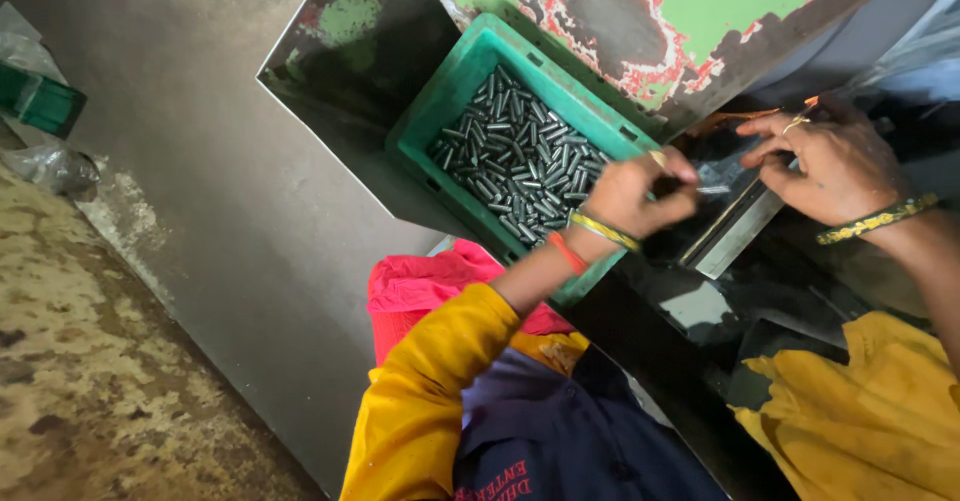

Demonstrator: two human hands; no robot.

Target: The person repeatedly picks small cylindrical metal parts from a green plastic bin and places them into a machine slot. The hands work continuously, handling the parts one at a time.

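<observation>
A green plastic crate [455, 76] holds several small grey metal pins [520, 156]. My left hand [635, 193] is just right of the crate, fingers pinched on one thin metal pin [712, 190] that points right. My right hand [825, 161] rests with spread fingers on the dark machine bed [700, 301], beside a slanted metal rail [735, 231]. Both wrists carry bangles, and yellow sleeves cover my forearms.
A machine body with peeling green paint [680, 11] rises behind the crate. A grey metal plate [200, 161] slopes to the left. A red cloth [420, 286] lies on my lap. A stained floor [80, 361] and a green object in plastic [40, 101] sit far left.
</observation>
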